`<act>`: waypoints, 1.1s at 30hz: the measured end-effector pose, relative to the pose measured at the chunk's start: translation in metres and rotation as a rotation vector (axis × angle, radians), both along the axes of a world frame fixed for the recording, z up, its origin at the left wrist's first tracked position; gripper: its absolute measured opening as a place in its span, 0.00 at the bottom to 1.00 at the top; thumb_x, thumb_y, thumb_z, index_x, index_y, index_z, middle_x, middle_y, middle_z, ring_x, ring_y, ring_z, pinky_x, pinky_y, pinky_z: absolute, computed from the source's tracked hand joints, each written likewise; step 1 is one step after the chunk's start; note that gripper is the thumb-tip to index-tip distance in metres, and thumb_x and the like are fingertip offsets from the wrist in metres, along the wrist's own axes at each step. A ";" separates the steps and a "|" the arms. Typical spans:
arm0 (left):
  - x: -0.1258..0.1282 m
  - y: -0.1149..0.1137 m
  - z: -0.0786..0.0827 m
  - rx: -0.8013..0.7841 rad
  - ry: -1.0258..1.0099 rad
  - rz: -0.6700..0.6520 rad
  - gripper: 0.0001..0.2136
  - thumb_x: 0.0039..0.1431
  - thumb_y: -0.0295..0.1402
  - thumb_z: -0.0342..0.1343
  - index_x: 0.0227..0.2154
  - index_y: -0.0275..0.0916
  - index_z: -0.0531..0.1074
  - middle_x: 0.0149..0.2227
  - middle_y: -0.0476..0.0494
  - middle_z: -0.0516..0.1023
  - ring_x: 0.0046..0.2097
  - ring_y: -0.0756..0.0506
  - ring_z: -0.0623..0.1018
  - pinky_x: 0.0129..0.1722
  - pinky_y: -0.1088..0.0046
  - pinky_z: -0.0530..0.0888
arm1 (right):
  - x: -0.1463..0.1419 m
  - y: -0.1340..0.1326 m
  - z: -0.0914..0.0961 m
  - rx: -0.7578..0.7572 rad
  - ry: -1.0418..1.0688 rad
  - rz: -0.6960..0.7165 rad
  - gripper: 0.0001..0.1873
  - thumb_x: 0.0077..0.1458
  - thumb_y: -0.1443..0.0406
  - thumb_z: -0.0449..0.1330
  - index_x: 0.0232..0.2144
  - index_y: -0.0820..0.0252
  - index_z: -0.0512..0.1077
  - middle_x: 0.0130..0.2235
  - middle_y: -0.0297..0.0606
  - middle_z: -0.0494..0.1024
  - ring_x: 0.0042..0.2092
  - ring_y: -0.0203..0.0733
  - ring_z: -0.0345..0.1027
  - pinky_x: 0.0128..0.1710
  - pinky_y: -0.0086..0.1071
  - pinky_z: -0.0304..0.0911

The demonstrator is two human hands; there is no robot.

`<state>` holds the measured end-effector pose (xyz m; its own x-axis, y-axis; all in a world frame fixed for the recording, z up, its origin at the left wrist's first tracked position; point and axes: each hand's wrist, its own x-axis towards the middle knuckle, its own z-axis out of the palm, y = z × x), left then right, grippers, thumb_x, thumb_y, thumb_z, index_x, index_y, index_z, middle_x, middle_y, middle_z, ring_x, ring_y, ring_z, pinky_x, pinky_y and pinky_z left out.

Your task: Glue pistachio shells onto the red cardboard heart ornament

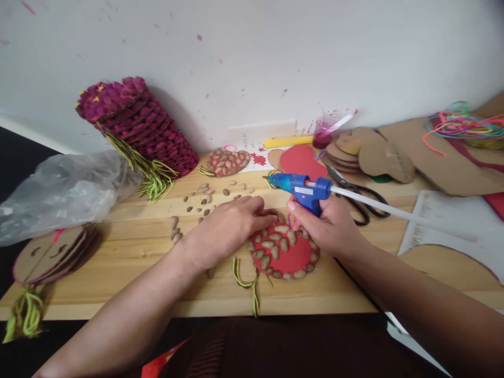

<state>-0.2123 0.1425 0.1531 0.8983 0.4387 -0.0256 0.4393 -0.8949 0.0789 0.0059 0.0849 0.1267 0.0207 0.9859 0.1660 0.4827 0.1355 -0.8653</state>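
My right hand is wrapped round the handle of a blue hot glue gun, whose nozzle points left and whose long white glue stick juts out to the right. Below it lies a red piece with what look like unshelled peanuts along its rim and in rows across it. Bent over the left upper part of this piece is my left hand, its fingers closed together at the surface; what they pinch is hidden. A pink loop shows beside my right fingers, and a green-and-black yarn tassel hangs from the lower left edge.
Loose peanuts lie left of the red piece. Behind are a peanut-covered heart, a red heart, scissors and a cup. A purple cylinder leans on the wall near a plastic bag. Cardboard lies right.
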 end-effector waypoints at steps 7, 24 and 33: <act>0.003 -0.009 0.007 0.073 0.135 0.055 0.15 0.71 0.33 0.45 0.54 0.45 0.72 0.41 0.42 0.70 0.41 0.44 0.72 0.37 0.70 0.69 | 0.002 0.001 -0.005 -0.002 -0.056 -0.021 0.13 0.62 0.58 0.57 0.27 0.55 0.70 0.23 0.33 0.75 0.28 0.42 0.70 0.33 0.36 0.65; 0.006 -0.010 0.000 0.123 0.094 0.058 0.13 0.72 0.35 0.45 0.49 0.41 0.74 0.38 0.44 0.69 0.38 0.45 0.70 0.35 0.70 0.65 | 0.000 0.002 0.000 0.007 0.038 -0.051 0.13 0.61 0.60 0.58 0.24 0.54 0.69 0.20 0.31 0.75 0.22 0.38 0.68 0.26 0.34 0.63; 0.005 -0.001 -0.006 0.185 0.040 0.069 0.15 0.70 0.31 0.47 0.56 0.43 0.70 0.38 0.43 0.72 0.38 0.46 0.72 0.37 0.71 0.69 | 0.000 0.003 -0.005 0.008 0.112 -0.094 0.09 0.60 0.58 0.61 0.30 0.55 0.71 0.21 0.31 0.76 0.22 0.40 0.70 0.25 0.34 0.66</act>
